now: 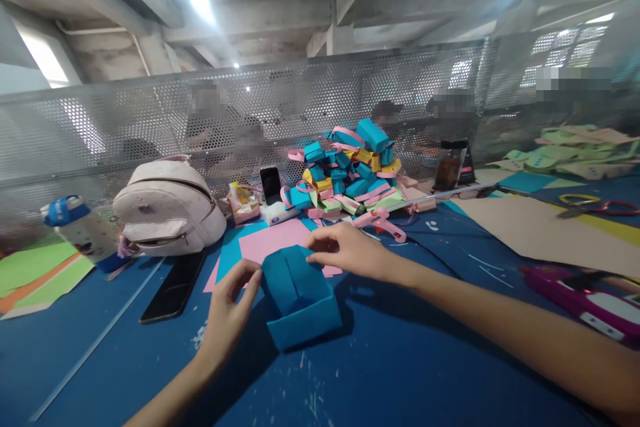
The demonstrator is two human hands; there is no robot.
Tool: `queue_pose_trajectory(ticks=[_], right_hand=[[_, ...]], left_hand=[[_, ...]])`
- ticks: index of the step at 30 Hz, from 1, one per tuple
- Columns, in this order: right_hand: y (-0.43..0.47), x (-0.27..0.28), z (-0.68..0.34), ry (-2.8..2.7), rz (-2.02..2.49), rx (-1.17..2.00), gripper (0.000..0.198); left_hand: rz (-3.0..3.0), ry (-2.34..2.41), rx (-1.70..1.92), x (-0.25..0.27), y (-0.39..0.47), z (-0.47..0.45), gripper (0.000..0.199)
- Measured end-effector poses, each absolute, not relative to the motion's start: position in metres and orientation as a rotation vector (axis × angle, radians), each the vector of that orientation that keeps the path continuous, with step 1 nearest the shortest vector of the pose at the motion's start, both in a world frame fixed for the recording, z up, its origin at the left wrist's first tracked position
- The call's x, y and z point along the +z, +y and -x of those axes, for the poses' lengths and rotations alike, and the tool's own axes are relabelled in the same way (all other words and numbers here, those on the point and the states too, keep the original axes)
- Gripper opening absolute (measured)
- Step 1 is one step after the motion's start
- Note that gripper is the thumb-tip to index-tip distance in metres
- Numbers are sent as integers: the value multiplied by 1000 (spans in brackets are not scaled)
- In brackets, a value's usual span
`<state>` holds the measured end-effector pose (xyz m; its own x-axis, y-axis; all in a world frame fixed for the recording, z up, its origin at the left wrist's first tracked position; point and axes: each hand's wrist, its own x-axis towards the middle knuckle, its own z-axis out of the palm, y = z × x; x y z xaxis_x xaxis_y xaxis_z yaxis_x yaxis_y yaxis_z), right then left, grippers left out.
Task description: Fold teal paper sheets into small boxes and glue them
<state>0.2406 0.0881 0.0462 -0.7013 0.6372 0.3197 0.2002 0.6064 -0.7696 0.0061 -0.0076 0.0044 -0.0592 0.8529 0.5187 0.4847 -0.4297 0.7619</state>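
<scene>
A blue folded paper box [303, 300] stands on the blue table in front of me, its near wall upright and its far flap raised. My left hand [233, 300] pinches the left edge of that flap between thumb and fingers. At the flap's upper right corner, my right hand [345, 250] is closed on the paper too. Just behind the box lie pink paper sheets [270, 240] over blue ones. A pink glue gun [381, 221] rests beyond my right hand.
Finished paper pieces form a colourful pile [350, 170] against a perforated metal screen [280, 100]. To the left are a backpack [170, 207], a bottle [85, 230] and a black phone [175, 287]. Scissors [595, 205], beige paper [520, 227] and a purple device [580, 300] lie right. People sit beyond the screen.
</scene>
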Motion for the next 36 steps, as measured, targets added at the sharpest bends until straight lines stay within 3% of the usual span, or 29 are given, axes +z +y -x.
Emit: queue_pose_trajectory(ticks=[12, 22, 29, 36], right_hand=[[75, 41, -232, -2169, 622, 1034, 10], [77, 39, -229, -1998, 590, 1131, 18], [73, 42, -229, -1943, 556, 1280, 21], [69, 42, -229, -1949, 455, 1413, 25]], left_hand=[[-1525, 1559, 1543, 10, -5, -7, 29], [-1751, 1502, 1528, 5, -14, -12, 33], [-1939, 1358, 1594, 4, -17, -17, 5], [-1878, 1384, 1521, 6, -18, -15, 10]])
